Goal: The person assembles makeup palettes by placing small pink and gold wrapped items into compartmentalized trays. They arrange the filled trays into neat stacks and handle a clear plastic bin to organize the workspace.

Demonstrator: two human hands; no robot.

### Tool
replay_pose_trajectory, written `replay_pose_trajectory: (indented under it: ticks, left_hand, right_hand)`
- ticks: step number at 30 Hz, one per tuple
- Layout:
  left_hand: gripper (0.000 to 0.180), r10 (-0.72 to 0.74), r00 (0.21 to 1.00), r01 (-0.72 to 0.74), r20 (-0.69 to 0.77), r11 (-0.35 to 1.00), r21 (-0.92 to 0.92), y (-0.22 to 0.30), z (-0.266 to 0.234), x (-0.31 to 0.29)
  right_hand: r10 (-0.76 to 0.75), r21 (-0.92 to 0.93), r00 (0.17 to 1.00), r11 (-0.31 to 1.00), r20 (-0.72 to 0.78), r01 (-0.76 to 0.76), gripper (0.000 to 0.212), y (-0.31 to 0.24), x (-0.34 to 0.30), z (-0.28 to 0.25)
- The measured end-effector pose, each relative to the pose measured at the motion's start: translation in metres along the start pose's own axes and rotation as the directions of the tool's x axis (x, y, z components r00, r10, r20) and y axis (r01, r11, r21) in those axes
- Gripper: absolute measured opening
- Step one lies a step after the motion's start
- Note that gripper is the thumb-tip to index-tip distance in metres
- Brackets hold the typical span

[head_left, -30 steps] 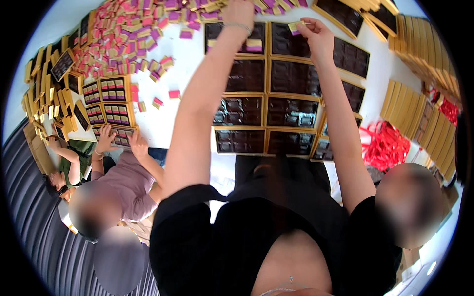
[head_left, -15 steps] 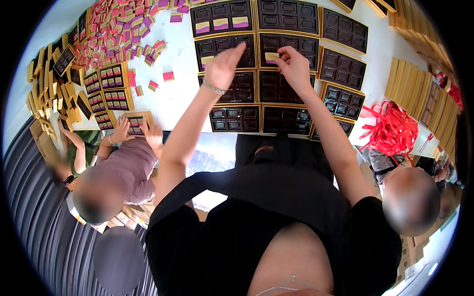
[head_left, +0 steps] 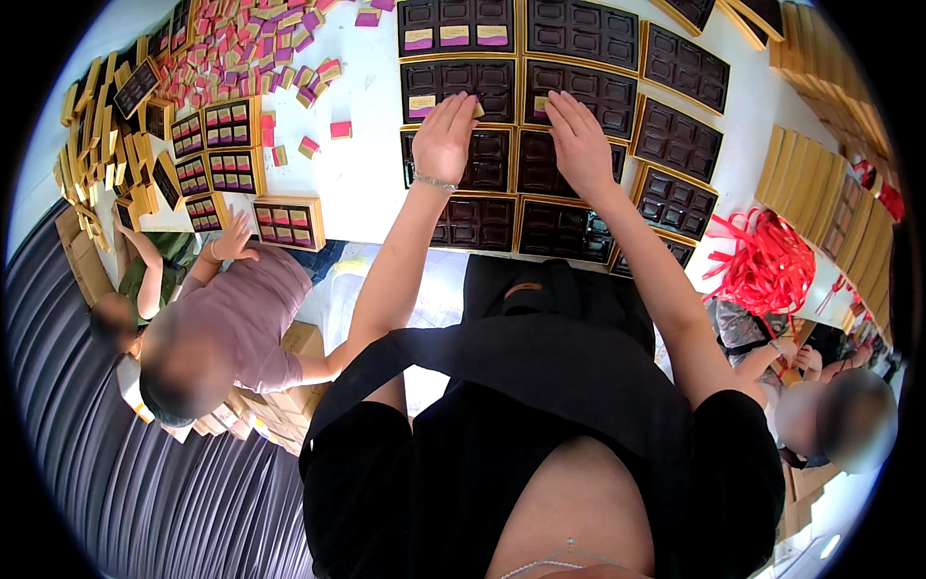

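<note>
Dark trays with moulded slots stand in rows before me in gold-edged boxes. My left hand [head_left: 446, 135] is over a left-hand tray [head_left: 487, 75]. Its fingers are together, with a small gold-and-purple wrapped piece [head_left: 477, 111] at the tips. Another wrapped piece [head_left: 422, 105] sits in that tray's lower left slot. Over the neighbouring tray [head_left: 579, 85], my right hand [head_left: 582, 145] reaches with fingers stretched out. Beside its fingertips, a wrapped piece [head_left: 540, 106] lies in the lower left slot; the thumb is hidden. The tray behind the left one holds a row of wrapped pieces [head_left: 458, 36].
Loose pink and purple pieces [head_left: 241, 48] are heaped at the far left. Filled boxes [head_left: 231, 172] and stacked gold boxes [head_left: 106, 145] lie near a co-worker's hand [head_left: 234, 241]. Red ribbons [head_left: 762, 261] and gold box stacks [head_left: 815, 183] are on the right, beside another person.
My right fingers have straightened from a pinch at the piece in its tray. My left hand has lowered, and a piece now shows at its fingertips. The left co-worker's arm has drawn back from a box.
</note>
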State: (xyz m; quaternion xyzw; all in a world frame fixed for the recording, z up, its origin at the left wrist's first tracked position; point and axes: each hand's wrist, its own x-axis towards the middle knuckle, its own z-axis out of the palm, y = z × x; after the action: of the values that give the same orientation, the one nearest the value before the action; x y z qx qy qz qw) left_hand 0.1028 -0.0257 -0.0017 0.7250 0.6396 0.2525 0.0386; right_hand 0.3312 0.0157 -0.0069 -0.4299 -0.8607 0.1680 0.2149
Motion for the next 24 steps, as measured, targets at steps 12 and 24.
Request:
replay_pose_trajectory:
  ticks: [12,24]
  left_hand:
    - [0.01,-0.77,0.635,0.659,0.057,0.502,-0.56,0.003,-0.001,0.016]
    - [0.022,-0.619,0.783,0.606,-0.062,0.782,-0.147,0.005,0.004,0.003]
  right_hand:
    - [-0.061,-0.198,0.988,0.976,0.138,0.088,0.042,0.006,0.001,-0.012]
    - [-0.256,-0.034,0.931,0.961,0.261,0.274,0.049,-0.05,0.046,0.017]
